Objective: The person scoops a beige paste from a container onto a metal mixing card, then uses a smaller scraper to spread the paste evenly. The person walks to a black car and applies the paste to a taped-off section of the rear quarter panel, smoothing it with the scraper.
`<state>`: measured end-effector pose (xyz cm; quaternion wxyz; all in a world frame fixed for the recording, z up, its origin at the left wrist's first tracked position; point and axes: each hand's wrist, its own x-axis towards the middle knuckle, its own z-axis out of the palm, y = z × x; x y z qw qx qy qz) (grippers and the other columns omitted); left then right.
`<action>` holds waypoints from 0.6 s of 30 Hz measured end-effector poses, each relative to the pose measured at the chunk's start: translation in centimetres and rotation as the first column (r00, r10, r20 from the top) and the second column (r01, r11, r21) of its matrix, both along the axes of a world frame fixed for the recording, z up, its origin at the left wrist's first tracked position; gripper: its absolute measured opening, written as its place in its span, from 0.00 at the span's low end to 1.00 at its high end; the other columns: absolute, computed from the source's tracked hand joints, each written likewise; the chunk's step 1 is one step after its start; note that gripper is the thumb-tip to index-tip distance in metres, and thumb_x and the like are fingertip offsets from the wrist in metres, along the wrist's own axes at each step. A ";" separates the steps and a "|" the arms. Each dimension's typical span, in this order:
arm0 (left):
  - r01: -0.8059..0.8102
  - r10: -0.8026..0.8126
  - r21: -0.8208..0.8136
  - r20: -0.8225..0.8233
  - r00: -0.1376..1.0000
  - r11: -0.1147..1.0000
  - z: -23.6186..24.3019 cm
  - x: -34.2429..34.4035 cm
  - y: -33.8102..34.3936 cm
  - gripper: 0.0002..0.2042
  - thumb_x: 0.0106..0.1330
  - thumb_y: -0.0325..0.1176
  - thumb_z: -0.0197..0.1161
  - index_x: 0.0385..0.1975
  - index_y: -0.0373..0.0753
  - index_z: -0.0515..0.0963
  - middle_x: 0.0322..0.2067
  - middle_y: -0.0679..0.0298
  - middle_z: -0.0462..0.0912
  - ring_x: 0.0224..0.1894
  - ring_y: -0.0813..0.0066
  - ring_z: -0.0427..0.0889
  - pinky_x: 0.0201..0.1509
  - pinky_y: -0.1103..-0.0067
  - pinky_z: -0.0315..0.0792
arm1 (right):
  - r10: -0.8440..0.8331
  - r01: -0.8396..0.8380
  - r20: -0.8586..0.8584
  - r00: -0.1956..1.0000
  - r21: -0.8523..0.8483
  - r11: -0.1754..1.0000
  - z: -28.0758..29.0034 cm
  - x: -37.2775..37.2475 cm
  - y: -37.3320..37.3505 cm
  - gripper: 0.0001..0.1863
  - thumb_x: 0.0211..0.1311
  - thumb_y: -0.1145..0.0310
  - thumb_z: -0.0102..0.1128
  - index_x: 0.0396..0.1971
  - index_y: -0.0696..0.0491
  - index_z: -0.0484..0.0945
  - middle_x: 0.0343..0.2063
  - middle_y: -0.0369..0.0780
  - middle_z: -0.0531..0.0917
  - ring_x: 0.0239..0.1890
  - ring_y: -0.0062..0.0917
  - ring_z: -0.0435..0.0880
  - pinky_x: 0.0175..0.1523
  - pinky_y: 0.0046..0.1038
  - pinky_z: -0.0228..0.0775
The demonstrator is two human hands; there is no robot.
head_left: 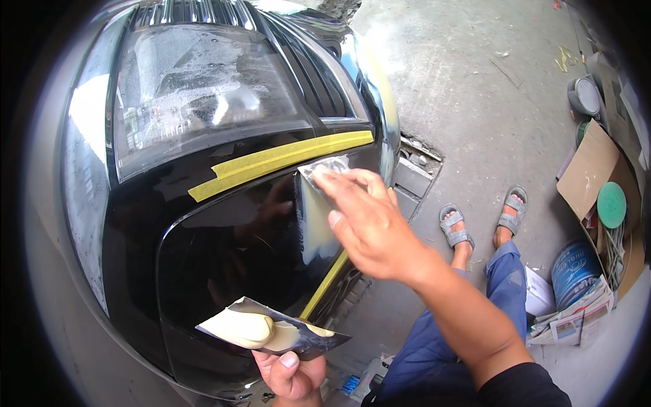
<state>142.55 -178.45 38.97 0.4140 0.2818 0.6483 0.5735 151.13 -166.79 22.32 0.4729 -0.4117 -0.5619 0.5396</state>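
My left hand point(291, 373) grips a thin dark plate point(308, 344) from below, thumb at its edge. A thick mound of cream body filler point(247, 328) lies on the plate, with a thinner smear beside it. My right hand point(373, 224) is closed on a flat putty spreader point(324, 167), its fingers pressed over it at the black car panel point(230, 244). Under that hand, a pale filler patch point(315, 227) with a ragged lower end covers part of the panel; my fingers hide some of it. Yellow masking tape point(291, 159) runs above the patch, and another yellow strip point(325, 285) lies below it.
The car's dusty window point(203, 95) lies beyond the tape. On the right stand an open cardboard box point(590, 159) with a green disc point(612, 205), a blue bucket point(575, 268) and newspapers point(576, 322). A recessed floor channel point(417, 169) runs beside the car, near my sandalled feet.
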 end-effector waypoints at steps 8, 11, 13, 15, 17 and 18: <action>0.066 -0.066 -0.002 0.054 0.996 0.998 -0.3 -0.9 0.3 0.31 0.50 0.20 0.54 0.60 0.36 0.64 0.48 0.53 0.78 0.46 0.57 0.78 0.53 0.68 0.76 | 0.044 -0.043 0.022 0.999 -0.035 0.998 0.9 1.6 -1.9 0.28 0.59 0.71 0.52 0.62 0.53 0.66 0.60 0.43 0.71 0.59 0.42 0.65 0.61 0.42 0.55; 0.090 -0.090 0.004 0.091 0.992 0.996 -0.5 -0.8 0.8 0.31 0.50 0.19 0.54 0.60 0.36 0.65 0.49 0.53 0.78 0.47 0.58 0.78 0.56 0.69 0.74 | 0.083 -0.088 -0.035 0.996 -0.193 0.977 -2.5 1.9 -1.1 0.26 0.60 0.71 0.48 0.61 0.51 0.67 0.59 0.43 0.72 0.61 0.41 0.65 0.61 0.43 0.56; 0.096 -0.095 0.001 0.112 0.989 0.995 -0.5 -0.6 1.1 0.31 0.50 0.19 0.54 0.60 0.36 0.65 0.50 0.54 0.78 0.47 0.59 0.79 0.57 0.69 0.73 | 0.122 -0.126 -0.032 0.992 -0.206 0.970 -3.4 2.2 -0.2 0.26 0.60 0.71 0.47 0.61 0.50 0.67 0.58 0.44 0.73 0.61 0.40 0.65 0.62 0.43 0.57; 0.085 -0.086 0.014 0.072 0.994 0.996 -0.7 -0.6 1.1 0.31 0.50 0.19 0.54 0.60 0.36 0.65 0.50 0.54 0.79 0.47 0.60 0.80 0.59 0.69 0.72 | 0.168 -0.173 -0.040 0.985 -0.210 0.962 -4.1 2.6 0.8 0.25 0.60 0.70 0.47 0.60 0.50 0.67 0.58 0.45 0.73 0.61 0.40 0.66 0.63 0.43 0.58; 0.077 -0.078 0.016 0.053 0.996 0.997 -0.8 -0.7 1.2 0.31 0.50 0.18 0.54 0.60 0.37 0.66 0.50 0.54 0.79 0.46 0.60 0.80 0.60 0.69 0.72 | 0.220 -0.227 -0.057 0.974 -0.204 0.952 -4.6 3.3 2.1 0.25 0.60 0.70 0.46 0.60 0.49 0.67 0.58 0.45 0.73 0.61 0.41 0.66 0.63 0.42 0.59; 0.073 -0.074 0.011 0.054 0.996 0.997 -0.8 -0.6 1.3 0.31 0.50 0.18 0.54 0.60 0.37 0.66 0.50 0.54 0.79 0.46 0.61 0.81 0.60 0.69 0.71 | 0.243 -0.251 -0.062 0.968 -0.196 0.948 -5.0 3.5 2.6 0.25 0.60 0.70 0.47 0.60 0.50 0.68 0.56 0.46 0.74 0.60 0.42 0.68 0.63 0.41 0.60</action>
